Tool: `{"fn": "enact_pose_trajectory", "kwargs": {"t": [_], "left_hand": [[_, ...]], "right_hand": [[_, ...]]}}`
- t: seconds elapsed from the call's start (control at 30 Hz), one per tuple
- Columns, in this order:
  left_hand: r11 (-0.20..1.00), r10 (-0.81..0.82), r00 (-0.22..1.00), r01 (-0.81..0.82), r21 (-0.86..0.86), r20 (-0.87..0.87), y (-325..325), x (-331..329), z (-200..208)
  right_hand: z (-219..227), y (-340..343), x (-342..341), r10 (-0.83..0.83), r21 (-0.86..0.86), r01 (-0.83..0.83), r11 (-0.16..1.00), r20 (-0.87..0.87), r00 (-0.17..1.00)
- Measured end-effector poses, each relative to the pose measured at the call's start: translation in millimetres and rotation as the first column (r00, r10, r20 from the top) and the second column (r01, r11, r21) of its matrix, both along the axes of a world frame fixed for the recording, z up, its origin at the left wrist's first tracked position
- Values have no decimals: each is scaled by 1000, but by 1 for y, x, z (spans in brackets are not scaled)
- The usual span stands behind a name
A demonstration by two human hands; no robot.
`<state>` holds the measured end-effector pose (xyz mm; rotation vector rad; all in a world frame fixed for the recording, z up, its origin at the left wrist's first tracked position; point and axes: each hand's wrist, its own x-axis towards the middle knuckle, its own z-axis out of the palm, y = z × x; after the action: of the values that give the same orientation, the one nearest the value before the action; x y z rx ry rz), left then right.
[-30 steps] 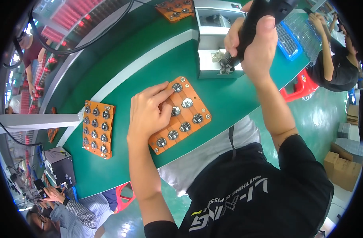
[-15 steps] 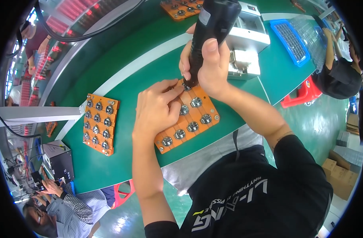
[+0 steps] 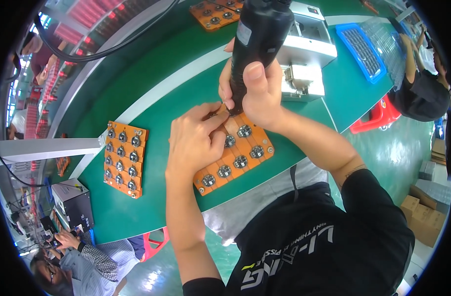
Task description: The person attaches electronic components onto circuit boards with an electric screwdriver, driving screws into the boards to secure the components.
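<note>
Green worktop point(image 3: 156, 180), orange board point(image 3: 234, 151), black hand tool point(image 3: 259, 42) at its far corner

From where I stand, the worktop curves through a bright workshop, a pale rail point(image 3: 151, 91) along its far edge and a dark green strip point(image 3: 112, 91) beyond that. The orange board lies slantwise close to the near edge, with round metallic parts point(image 3: 240, 161) set on it in rows. The person's right hand point(image 3: 260, 93) is closed firmly around the black hand tool, which leans a little, its lower end at the board's far corner; whether the tip touches anything there, I cannot tell. The left hand point(image 3: 196, 140) lies over the board's left edge, fingers bent and narrow, fingertips just beside the tool's end; what they pinch, if anything, is hidden.

Toward the worktop's left end, near the far edge, sits a second orange board point(image 3: 127, 163) with similar parts. A black box point(image 3: 73, 204) stands at that left end. On the other side, just beyond the right hand, there is a white machine point(image 3: 309, 47), and past a seam to the right, a blue tray point(image 3: 378, 77). A co-worker in black point(image 3: 425, 98) sits over there, near a red stool point(image 3: 376, 120)
</note>
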<state>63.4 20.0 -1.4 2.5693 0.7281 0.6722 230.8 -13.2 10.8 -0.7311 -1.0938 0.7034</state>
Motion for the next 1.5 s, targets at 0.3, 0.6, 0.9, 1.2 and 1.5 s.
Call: {"fn": "enact_pose_trajectory", "kwargs": {"t": [0.3,0.6,0.9,1.2,1.5], "left_hand": [[999,-27,1000,27,17,-16,2,-3,2],[981,67,986,-38,-191,150,-1,-18,23],[973,46,997,-29,-229,69,-8,-19,12],[972,43,997,-28,-232,62,0,-26,-2],[976,32,996,-13,-217,87,4,-30,-7]], "right_hand": [[-4,4,-6,160,14,-159,987,-91,983],[-4,3,-3,190,-33,-194,980,-93,977],[-6,-4,2,48,58,-43,997,-84,995],[65,-45,73,-469,89,473,877,-59,881],[50,-46,79,-458,17,458,889,16,889]]}}
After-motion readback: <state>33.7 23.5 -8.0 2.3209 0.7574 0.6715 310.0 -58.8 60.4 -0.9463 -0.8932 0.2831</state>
